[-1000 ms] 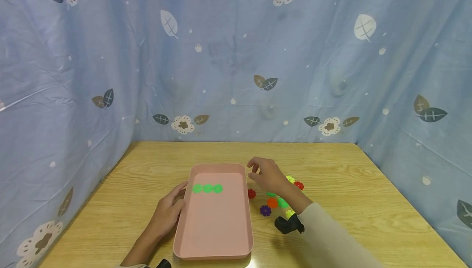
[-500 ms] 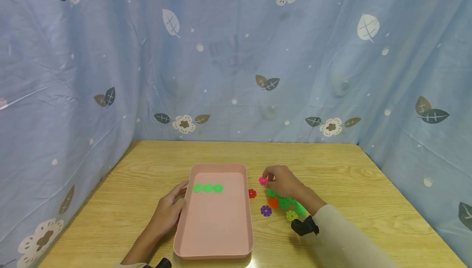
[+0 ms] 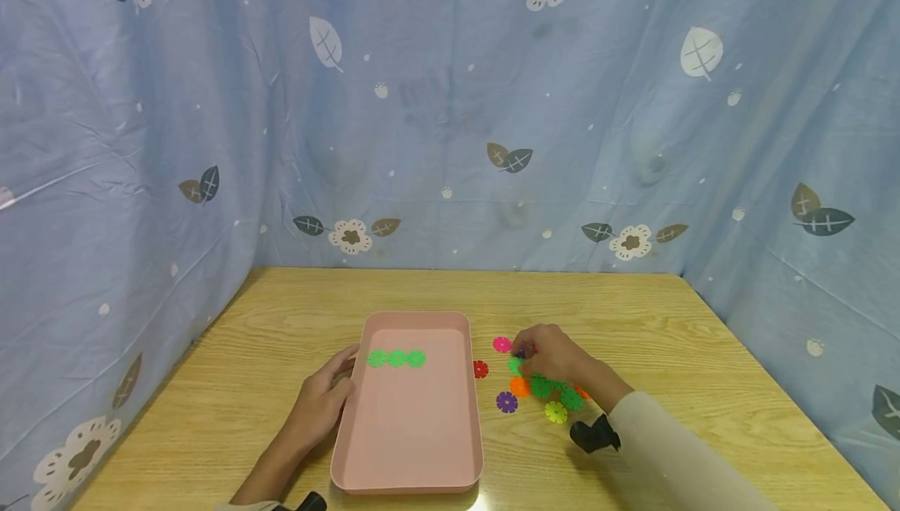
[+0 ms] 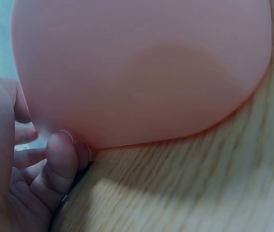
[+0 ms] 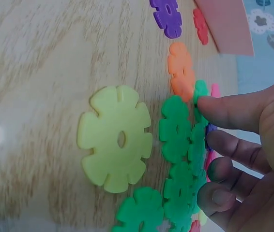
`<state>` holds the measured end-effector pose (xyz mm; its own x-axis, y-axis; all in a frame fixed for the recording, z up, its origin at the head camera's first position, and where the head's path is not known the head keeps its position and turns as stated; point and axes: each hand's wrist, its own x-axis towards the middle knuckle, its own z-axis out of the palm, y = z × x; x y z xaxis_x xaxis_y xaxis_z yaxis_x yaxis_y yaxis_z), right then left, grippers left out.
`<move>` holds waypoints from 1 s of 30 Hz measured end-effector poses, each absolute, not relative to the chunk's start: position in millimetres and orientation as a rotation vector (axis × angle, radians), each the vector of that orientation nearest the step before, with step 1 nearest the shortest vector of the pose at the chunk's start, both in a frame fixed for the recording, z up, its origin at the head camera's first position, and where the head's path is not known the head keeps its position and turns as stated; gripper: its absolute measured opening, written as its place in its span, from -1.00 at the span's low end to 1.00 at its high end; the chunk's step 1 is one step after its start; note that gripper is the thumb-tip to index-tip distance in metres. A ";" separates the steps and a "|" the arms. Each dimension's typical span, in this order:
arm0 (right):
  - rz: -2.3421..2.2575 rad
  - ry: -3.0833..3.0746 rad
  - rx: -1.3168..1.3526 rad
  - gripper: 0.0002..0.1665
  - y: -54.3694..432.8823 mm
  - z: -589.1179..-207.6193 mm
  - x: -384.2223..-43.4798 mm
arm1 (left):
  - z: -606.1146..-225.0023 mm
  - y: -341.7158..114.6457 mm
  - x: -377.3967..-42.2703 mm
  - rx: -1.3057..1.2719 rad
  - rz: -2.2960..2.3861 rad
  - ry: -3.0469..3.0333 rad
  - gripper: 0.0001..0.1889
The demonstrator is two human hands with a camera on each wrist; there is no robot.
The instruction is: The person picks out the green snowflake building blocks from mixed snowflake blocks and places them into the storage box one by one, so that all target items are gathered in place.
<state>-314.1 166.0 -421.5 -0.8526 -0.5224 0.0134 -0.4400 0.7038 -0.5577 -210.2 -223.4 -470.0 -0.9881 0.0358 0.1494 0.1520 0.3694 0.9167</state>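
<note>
My left hand [image 3: 324, 400] holds the left side of a pink rectangular tray [image 3: 411, 433]. In the left wrist view, curled fingers [image 4: 59, 152] meet the tray wall at a corner. Three green flower-shaped plastic discs [image 3: 397, 359] lie in a row near the tray's far end. To the right of the tray, my right hand [image 3: 551, 355] reaches down over a cluster of similar discs. Seen from the right wrist, its thumb overlaps a green disc [image 5: 200, 87] and the index fingertip is right at a purple disc [image 5: 210, 137], with a gap between the two digits.
Around the right hand lie a pink disc [image 3: 502, 344], a red disc [image 3: 480, 369] beside the tray, an orange disc [image 3: 519, 387], another purple disc [image 3: 507, 402] and a yellow disc [image 3: 556, 412]. Several green discs [image 5: 175, 128] overlap under the hand. A blue curtain [image 3: 450, 105] surrounds the wooden table [image 3: 316, 300].
My right hand has moved from the tray's right rim to the pink disc, then farther right to the cluster, leaving the pink disc on the table. My left hand and the tray stay put.
</note>
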 end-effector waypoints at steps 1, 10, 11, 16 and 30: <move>-0.856 2.756 -0.799 -0.76 166.4 -421.4 -313.9 | -470.3 -223.4 -210.5 -0.173 -1.699 -2.510 -0.40; -0.831 2.758 -0.860 -0.82 164.5 -421.3 -309.6 | -469.9 -221.6 -211.2 -0.163 -1.690 -2.515 -0.41; -0.813 2.770 -0.867 -0.82 163.3 -422.0 -308.8 | -469.6 -221.5 -210.9 -0.158 -1.680 -2.517 -0.41; -0.696 2.848 -0.823 -0.80 157.0 -426.3 -306.9 | -469.0 -221.5 -209.7 -0.147 -1.662 -2.522 -0.41; -0.797 2.856 -0.693 -0.76 158.6 -426.9 -305.7 | -467.8 -221.8 -209.3 -0.149 -1.622 -2.546 -0.41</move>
<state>-305.7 158.6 -426.9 -0.8922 -0.4508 0.0284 -0.4004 0.7603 -0.5115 -209.3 -221.8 -467.8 -0.9881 0.0188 0.1526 0.1462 0.4216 0.8949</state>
